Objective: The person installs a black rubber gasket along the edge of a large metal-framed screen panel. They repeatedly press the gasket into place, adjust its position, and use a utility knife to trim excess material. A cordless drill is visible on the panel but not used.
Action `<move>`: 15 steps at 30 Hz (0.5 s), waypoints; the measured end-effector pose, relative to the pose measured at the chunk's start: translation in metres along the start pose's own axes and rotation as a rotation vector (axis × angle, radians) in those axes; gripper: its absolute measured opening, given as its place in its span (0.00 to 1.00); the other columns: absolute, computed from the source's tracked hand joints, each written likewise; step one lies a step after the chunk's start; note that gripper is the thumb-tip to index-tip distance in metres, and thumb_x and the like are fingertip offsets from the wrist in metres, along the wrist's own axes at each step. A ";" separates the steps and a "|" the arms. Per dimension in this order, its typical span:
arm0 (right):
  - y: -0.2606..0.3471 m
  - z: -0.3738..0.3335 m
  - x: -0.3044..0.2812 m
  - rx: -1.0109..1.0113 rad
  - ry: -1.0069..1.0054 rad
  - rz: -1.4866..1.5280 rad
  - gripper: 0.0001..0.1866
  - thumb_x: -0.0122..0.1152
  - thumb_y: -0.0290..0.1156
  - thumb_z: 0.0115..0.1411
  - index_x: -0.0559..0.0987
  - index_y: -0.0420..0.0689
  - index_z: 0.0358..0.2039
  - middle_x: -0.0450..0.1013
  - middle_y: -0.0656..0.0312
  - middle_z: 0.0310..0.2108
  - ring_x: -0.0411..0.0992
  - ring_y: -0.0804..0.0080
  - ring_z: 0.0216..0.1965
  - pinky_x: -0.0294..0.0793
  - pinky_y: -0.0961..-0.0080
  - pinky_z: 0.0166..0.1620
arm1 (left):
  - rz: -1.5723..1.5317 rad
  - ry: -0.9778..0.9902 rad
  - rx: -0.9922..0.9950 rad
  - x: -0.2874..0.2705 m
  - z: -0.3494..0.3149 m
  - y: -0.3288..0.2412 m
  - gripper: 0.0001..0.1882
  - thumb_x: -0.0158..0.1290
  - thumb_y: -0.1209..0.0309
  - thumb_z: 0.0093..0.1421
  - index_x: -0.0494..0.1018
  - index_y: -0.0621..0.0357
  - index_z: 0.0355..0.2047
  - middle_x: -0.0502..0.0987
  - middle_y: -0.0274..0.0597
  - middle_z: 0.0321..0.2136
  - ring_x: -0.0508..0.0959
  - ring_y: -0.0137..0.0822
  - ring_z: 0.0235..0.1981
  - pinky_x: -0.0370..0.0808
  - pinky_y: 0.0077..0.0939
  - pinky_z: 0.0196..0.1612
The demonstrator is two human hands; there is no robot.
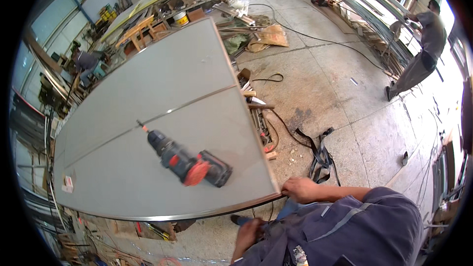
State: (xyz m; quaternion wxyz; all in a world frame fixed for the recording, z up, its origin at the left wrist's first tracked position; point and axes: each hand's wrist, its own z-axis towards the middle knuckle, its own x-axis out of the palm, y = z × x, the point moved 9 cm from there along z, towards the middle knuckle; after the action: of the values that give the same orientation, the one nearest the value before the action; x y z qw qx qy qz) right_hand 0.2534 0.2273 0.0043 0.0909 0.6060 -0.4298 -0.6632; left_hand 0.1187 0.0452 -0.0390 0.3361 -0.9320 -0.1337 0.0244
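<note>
A large grey panel [148, 177] with a metal edge strip lies before me, with a seam running across it. On it rests a cordless drill [189, 162], black with red parts, its bit pointing to the far left. My right hand [301, 189] is at the panel's near right corner, its fingers curled and closed on the edge there. Low in front of my body, below the near edge, is my left hand [251, 230]. It is dark and smeared, so its fingers and anything in them do not show.
A small white box [67, 183] sits at the panel's left end. Black straps [321, 157] and a long cable [315, 37] lie on the concrete floor. Tools and offcuts crowd the panel's right side. One person [426, 44] stands far right by metal profiles; another [87, 61] is at far left.
</note>
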 end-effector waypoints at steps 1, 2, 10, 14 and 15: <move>-0.005 0.002 0.009 0.019 0.051 0.051 0.11 0.50 0.37 0.59 0.71 0.42 0.36 0.71 0.51 0.33 0.69 0.53 0.39 0.70 0.61 0.40 | -0.123 0.067 0.093 0.039 0.015 -0.013 0.19 0.45 0.57 0.63 0.74 0.60 0.41 0.76 0.36 0.30 0.73 0.27 0.27 0.70 0.18 0.31; -0.008 -0.001 0.009 0.057 0.090 0.102 0.10 0.51 0.35 0.58 0.71 0.42 0.35 0.71 0.51 0.33 0.70 0.53 0.39 0.71 0.61 0.40 | -0.249 0.130 0.179 0.068 0.028 -0.024 0.19 0.46 0.57 0.63 0.74 0.60 0.40 0.76 0.37 0.29 0.73 0.27 0.27 0.70 0.17 0.31; -0.014 -0.016 0.003 -0.247 -0.032 0.290 0.17 0.50 0.34 0.57 0.68 0.48 0.47 0.71 0.50 0.38 0.71 0.50 0.40 0.70 0.58 0.40 | -0.528 -0.184 0.115 0.088 0.059 -0.031 0.13 0.47 0.65 0.63 0.70 0.62 0.40 0.76 0.40 0.30 0.73 0.30 0.27 0.69 0.22 0.30; -0.132 -0.068 -0.021 0.095 0.094 -0.093 0.18 0.47 0.25 0.50 0.75 0.52 0.42 0.73 0.56 0.36 0.71 0.56 0.39 0.69 0.61 0.42 | -0.761 -0.171 0.128 0.095 0.057 -0.028 0.09 0.48 0.68 0.62 0.71 0.59 0.39 0.76 0.38 0.33 0.77 0.31 0.34 0.73 0.26 0.32; -0.178 -0.094 -0.034 0.083 0.025 -0.053 0.18 0.49 0.23 0.48 0.79 0.53 0.38 0.74 0.59 0.38 0.70 0.58 0.41 0.67 0.62 0.46 | -0.746 -0.166 0.095 0.101 0.055 -0.036 0.08 0.49 0.69 0.61 0.72 0.60 0.37 0.76 0.37 0.31 0.76 0.30 0.32 0.73 0.23 0.33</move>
State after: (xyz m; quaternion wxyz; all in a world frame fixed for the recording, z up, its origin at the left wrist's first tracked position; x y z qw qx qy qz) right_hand 0.4164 0.3149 -0.0825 0.0534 0.6285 -0.4395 -0.6395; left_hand 0.2004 0.1329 -0.0538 0.3527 -0.7976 -0.4890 -0.0180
